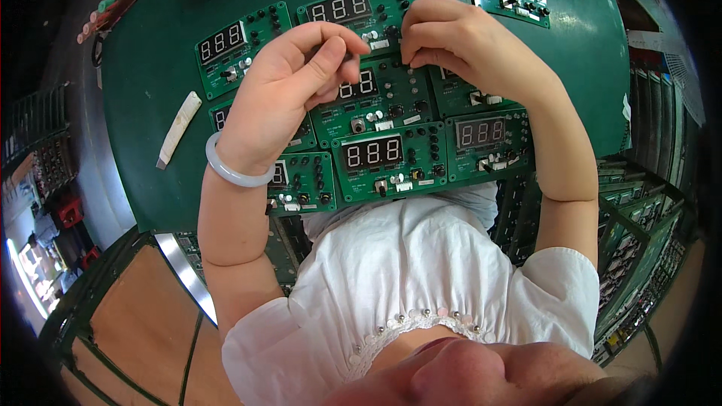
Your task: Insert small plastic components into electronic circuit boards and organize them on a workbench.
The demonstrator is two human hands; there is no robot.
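Green boards [374, 158] lay on the table [150, 68]; fingers of left hand [282, 94] and right hand [459, 41] were pinched over them, contents unseen; steadier wrists advised.

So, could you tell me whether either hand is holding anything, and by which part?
It cannot be told. The left hand and right hand pinch their fingertips together above the green boards, but anything between them is too small to see.

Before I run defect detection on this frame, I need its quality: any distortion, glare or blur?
Head view: strong fisheye, the green table edge bows and corners go black; bright washed-out patch at lower left; left hand, right hand and circuit boards look sharp; soft shadows under both hands.
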